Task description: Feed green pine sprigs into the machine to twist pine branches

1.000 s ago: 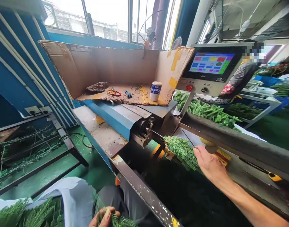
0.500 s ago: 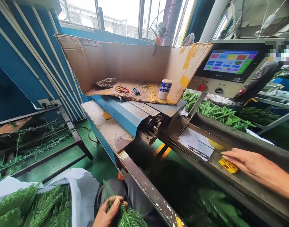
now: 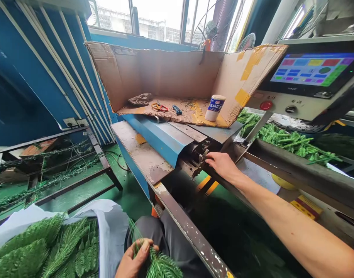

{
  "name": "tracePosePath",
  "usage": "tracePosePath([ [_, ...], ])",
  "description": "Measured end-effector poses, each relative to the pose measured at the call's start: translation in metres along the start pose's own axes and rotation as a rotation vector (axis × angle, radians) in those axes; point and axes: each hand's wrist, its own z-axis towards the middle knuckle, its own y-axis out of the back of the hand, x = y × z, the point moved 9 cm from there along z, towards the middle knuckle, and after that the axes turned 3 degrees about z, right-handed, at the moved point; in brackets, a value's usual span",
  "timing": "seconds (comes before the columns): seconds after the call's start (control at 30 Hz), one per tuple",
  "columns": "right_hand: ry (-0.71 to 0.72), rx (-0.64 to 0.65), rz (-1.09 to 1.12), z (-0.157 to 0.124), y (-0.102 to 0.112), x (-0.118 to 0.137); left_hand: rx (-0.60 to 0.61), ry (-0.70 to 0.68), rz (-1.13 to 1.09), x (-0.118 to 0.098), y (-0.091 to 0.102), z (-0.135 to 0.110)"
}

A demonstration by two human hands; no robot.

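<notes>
Low in front of me, my left hand is closed round the stems of an artificial pine branch, whose green needles spread to the right over my lap. My right hand reaches forward to the metal clamp head at the end of a blue machine. Its fingers are pinched together at the right side of the clamp head. Whatever lies between these fingertips is too small or hidden to make out.
A white-lined container of pine branches stands at lower left. A brown metal rail runs beside my legs. The cardboard tray on the machine holds a cup and pliers. A control panel stands at right.
My right hand has moved left and forward, from beside the yellow box to the clamp head. My left hand still holds the pine branch. The view has shifted slightly.
</notes>
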Motion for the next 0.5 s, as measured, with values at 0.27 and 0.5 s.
tracePosePath([
  [0.27, -0.146, -0.097, 0.479, -0.018, -0.045, 0.009, 0.0, 0.012, -0.007, 0.002, 0.002, 0.005],
  [0.5, -0.177, -0.071, 0.767, -0.021, -0.057, 0.004, -0.012, -0.001, -0.034, 0.006, 0.014, 0.007],
])
